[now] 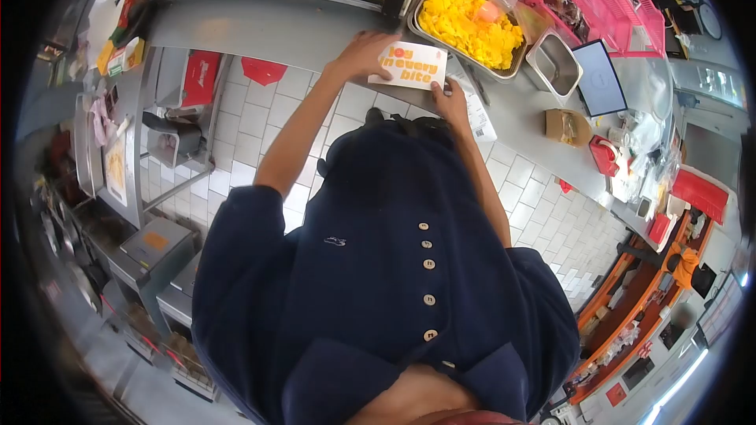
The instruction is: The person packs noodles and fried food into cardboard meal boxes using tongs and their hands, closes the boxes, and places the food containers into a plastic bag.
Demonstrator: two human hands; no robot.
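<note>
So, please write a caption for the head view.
Left hand and right hand hold "joy in every bite" packaging near a tray of yellow food.

Tray (505,75) on counter (276,24) | pan (556,64) — right of tray | basket (642,20) — behind pan, seemingly

Navy short-slv. shirt (362,291), open collar (335,382) — lt. round btns (429,264) down front, sm. pale script logo (336,242)
</note>
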